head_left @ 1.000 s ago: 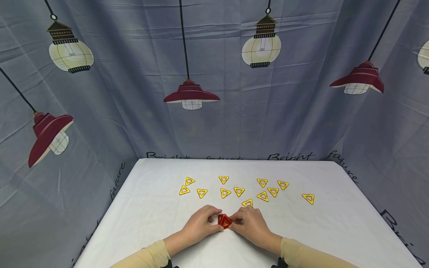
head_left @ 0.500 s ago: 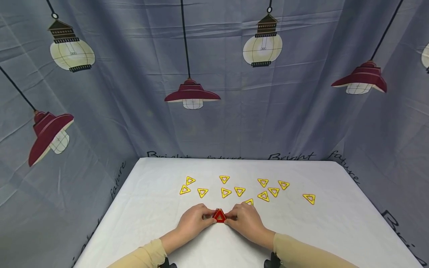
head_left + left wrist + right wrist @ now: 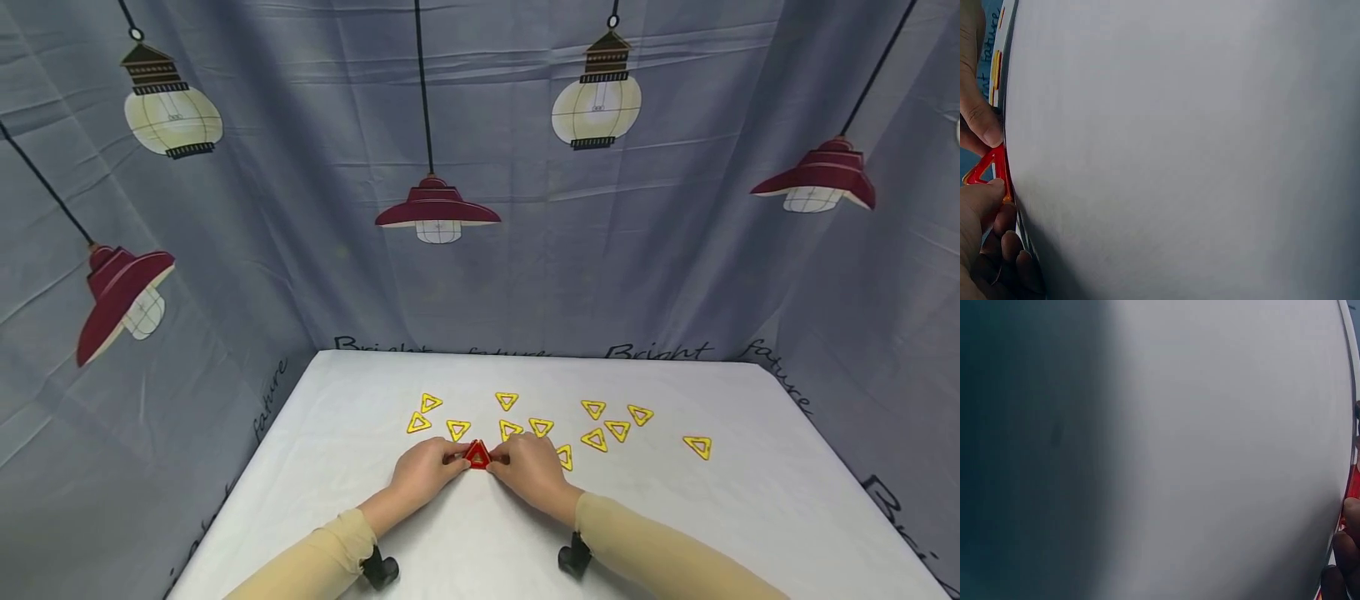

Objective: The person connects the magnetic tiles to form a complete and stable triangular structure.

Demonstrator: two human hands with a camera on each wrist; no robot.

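Note:
A small red block of triangular tiles (image 3: pixel 477 455), with one triangular face showing, stands on the white table between both hands. My left hand (image 3: pixel 423 473) pinches its left side with thumb and fingers. From the right, my right hand (image 3: pixel 534 468) pinches the opposite side. In the left wrist view, the red tile frame (image 3: pixel 1001 167) shows its hollow middle between two hands' fingertips. Only a sliver of red (image 3: pixel 1354 484) and some fingertips appear at the right edge of the right wrist view. The block's back and underside are hidden.
Several yellow triangular frames lie beyond the hands, among them one (image 3: pixel 418 422) at the left and one (image 3: pixel 697 447) far right. Another yellow frame (image 3: pixel 566 457) lies right beside the right hand. The white table (image 3: pixel 480 533) ends at a grey-blue curtain (image 3: pixel 480 292) printed with lamps.
Both hands have carried the red block forward and left across the table. It has turned so that a triangular face points toward me. The view has shifted slightly.

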